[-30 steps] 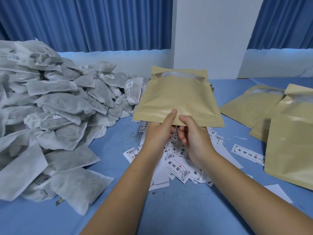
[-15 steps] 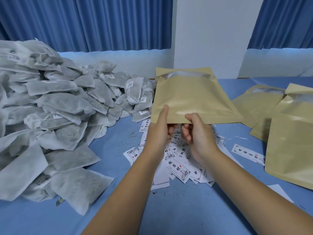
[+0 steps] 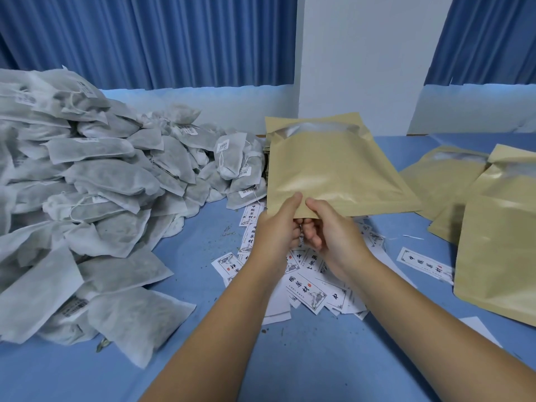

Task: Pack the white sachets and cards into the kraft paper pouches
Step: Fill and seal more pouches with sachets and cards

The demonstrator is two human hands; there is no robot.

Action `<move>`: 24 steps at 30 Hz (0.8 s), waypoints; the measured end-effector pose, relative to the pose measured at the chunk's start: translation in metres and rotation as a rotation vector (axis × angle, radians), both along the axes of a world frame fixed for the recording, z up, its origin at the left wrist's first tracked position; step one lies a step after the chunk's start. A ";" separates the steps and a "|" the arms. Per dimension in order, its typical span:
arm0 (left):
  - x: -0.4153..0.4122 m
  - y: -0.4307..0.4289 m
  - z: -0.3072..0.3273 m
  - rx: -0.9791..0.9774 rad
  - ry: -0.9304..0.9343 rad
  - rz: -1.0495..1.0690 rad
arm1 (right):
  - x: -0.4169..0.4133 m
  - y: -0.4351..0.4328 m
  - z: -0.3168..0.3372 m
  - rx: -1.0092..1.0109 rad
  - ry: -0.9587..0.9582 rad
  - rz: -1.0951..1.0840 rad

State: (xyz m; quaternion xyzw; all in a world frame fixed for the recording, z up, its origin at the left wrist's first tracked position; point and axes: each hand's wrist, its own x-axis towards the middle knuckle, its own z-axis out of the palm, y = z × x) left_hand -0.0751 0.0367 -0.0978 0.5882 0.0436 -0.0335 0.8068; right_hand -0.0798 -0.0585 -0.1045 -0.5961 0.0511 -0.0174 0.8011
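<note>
The kraft pouch (image 3: pixel 333 169) is held up in the middle of the frame, clear of the desk (image 3: pixel 313 361), tilted so that its face is toward the camera. Its near bottom edge sits in both hands at centre. Its far edge, with a pale see-through strip, points toward the top of the frame.

The left hand (image 3: pixel 277 230) and the right hand (image 3: pixel 338 239) meet side by side at the left part of that bottom edge. Each grip is closed on the pouch in a pinch, thumb laid on the top face and fingers curled under it. The rest of the bottom edge, running to the right, hangs free.

Directly below the hands, a loose spread of printed white cards (image 3: pixel 307 288) lies on the desk, overlapping one another. One single card (image 3: pixel 425 264) lies apart at right.

The left side edge of the pouch is just beside the heap of white sachets (image 3: pixel 101 198), which fills the left of the frame and slopes down to the desk's near edge. At right, other kraft pouches (image 3: pixel 499 245) lie overlapped, reaching the right border.

Bare blue desk shows in a wedge between the sachet heap and the cards, and widely along the bottom of the frame around the forearms. Blue curtains (image 3: pixel 145 39) and a white pillar (image 3: pixel 362 53) stand behind.
</note>
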 end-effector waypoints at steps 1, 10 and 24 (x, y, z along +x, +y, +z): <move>0.001 0.000 0.000 -0.006 -0.009 0.009 | 0.000 0.000 0.000 -0.002 0.008 0.023; 0.002 0.008 0.003 -0.157 -0.009 0.005 | 0.002 -0.004 0.002 0.120 -0.014 0.060; 0.006 0.012 0.002 0.084 0.015 0.073 | 0.003 -0.009 0.002 0.040 -0.025 0.055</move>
